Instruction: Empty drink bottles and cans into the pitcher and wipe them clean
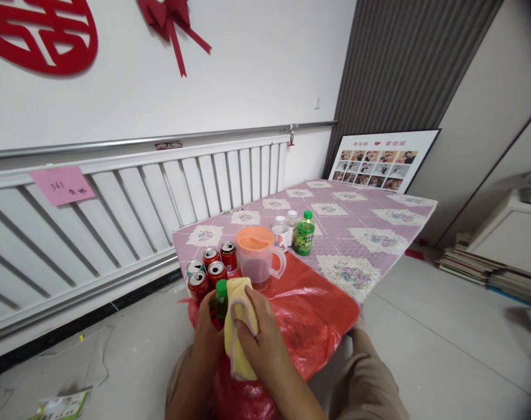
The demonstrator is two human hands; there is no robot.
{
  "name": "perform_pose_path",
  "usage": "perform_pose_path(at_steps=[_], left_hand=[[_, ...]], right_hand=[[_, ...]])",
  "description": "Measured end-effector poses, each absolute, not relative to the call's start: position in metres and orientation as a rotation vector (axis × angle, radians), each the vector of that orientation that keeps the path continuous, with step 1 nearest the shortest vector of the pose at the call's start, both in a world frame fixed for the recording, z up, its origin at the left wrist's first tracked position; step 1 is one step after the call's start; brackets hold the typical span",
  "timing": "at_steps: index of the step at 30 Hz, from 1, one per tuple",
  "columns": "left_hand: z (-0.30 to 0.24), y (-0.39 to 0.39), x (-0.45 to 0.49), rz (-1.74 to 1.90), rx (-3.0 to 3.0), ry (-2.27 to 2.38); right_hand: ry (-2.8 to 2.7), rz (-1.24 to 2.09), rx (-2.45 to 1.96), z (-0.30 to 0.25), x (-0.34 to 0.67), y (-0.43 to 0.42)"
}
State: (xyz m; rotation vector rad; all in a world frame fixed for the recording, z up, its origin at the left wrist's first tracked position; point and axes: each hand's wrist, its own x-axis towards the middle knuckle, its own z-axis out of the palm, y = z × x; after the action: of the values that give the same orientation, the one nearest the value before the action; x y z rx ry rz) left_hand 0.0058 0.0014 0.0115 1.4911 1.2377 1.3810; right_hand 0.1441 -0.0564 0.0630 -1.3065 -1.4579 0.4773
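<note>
My left hand [210, 332] is wrapped round a green-capped bottle [221, 300] at the near end of a low surface. My right hand [260, 338] presses a yellow cloth [236, 318] against that bottle, fingers closed on the cloth. Just beyond stand several red drink cans [210, 268]. Behind them is a clear pitcher [259, 256] with an orange lid and some dark liquid at the bottom.
A red plastic sheet [309, 309] covers the near end of the purple floral cover [370, 233]. A green bottle [304, 233] and two small white bottles [285, 230] stand past the pitcher. A framed photo board [381, 160] leans at the far end. Books [484, 268] lie on the floor, right.
</note>
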Motion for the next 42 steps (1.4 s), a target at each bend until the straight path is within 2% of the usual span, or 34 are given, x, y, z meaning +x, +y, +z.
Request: perform_pose_path(at_steps=[3, 12, 24, 36, 42], left_hand=[[0.01, 0.001, 0.009, 1.429, 1.494, 1.294], [0.023, -0.002, 0.001, 1.246, 1.545, 1.116], [0.032, -0.007, 0.0, 1.24, 1.477, 1.092], [0.022, 0.0, 0.001, 1.22, 1.503, 1.117], [0.022, 0.001, 0.0, 1.2, 1.493, 1.101]], right_hand=[[-1.527, 0.436, -1.308, 0.069, 0.142, -0.059], [-1.607, 0.396, -1.511, 0.025, 0.163, -0.059], [-1.847, 0.369, -1.52, 0.074, 0.144, -0.074], [-1.844, 0.504, -1.688, 0.045, 0.159, -0.081], [-1.71, 0.475, -1.571, 0.057, 0.165, -0.076]])
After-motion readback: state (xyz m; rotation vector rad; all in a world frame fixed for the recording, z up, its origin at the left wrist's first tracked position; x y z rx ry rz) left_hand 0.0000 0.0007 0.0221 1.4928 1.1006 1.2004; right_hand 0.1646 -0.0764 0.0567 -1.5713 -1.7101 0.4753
